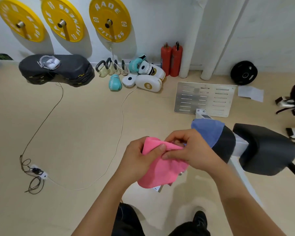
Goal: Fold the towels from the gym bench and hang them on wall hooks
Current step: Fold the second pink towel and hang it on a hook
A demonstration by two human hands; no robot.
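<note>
While hands pinch pink towel (162, 169) | 3 yellow plates (110, 19): "RADE FITNESS"

left hand (140, 160) and right hand (189, 149) meet, fingers (160, 148) pinching

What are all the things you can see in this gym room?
pink cloth towel: one, pink, held up in both hands
blue cloth towel: one, blue, draped on the bench end
black padded gym bench: one, black, right
round yellow weight plates: three, yellow, on wall pegs
red fire extinguishers: two, red, by the wall
teal boxing gloves: two, teal, floor by the wall
white punch pads: several, white, beside the gloves
small kettlebells: several, pale, by the wall
black weight plate: one, black, leaning on the wall
left hand: grip on the pink towel
right hand: grip on the pink towel
</note>
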